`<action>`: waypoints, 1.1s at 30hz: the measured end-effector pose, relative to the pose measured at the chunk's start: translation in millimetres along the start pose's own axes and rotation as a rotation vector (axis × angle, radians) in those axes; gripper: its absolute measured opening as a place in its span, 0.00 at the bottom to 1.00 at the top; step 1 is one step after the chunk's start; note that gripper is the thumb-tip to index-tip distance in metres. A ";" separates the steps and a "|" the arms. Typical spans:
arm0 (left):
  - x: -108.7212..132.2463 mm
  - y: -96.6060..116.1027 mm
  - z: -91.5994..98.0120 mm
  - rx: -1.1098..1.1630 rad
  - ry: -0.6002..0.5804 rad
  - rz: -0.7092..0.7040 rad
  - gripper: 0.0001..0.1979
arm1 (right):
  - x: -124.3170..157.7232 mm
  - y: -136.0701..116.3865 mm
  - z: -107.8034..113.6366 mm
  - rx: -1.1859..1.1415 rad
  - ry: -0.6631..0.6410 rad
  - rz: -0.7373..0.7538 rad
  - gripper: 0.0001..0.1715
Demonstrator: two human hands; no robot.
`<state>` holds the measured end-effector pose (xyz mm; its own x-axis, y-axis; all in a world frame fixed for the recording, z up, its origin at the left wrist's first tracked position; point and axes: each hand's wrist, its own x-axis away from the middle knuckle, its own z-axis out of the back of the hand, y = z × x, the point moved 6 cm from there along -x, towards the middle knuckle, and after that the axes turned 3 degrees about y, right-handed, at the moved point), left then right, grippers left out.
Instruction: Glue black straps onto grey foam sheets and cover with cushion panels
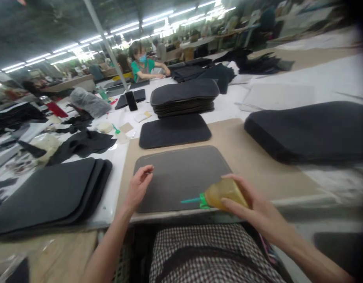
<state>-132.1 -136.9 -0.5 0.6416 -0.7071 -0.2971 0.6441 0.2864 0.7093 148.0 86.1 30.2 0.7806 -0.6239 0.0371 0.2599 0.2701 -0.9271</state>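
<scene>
My right hand (243,198) is wrapped round a squeeze bottle (221,194) of yellowish liquid. The bottle lies tilted, its green nozzle pointing left over the near part of a dark grey panel (175,173) with rounded corners. At that panel's left side is my left hand (142,181), fingers loosely curled and a little apart from the thumb, with nothing visible in it. Whether it touches the panel I cannot tell. Just beyond lies a black panel (175,131) of similar shape, flat on the brown board (237,145).
A stack of black panels (184,94) stands at the back, with more piles at left (48,192) and right (317,129). A second bottle (120,135), black scraps (81,145) and a pole (107,47) are to the left. A masked person (146,67) works across the table.
</scene>
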 end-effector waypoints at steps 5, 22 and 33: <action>5.3 -15.7 35.3 -0.142 -0.272 -0.088 0.11 | -26.1 -57.8 -94.6 0.057 -0.232 0.318 0.31; 15.9 -19.1 26.2 -0.378 -0.489 -0.252 0.13 | -43.5 -103.0 -168.4 0.218 -0.546 0.700 0.27; 16.8 -22.9 22.7 -0.385 -0.477 -0.248 0.15 | -44.1 -71.3 -55.4 0.366 -0.506 0.554 0.26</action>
<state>-145.5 -169.9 -7.3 0.2570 -0.9654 -0.0437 0.9087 0.2260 0.3510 63.6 53.7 74.0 0.9882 0.0511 -0.1445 -0.1371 0.7168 -0.6837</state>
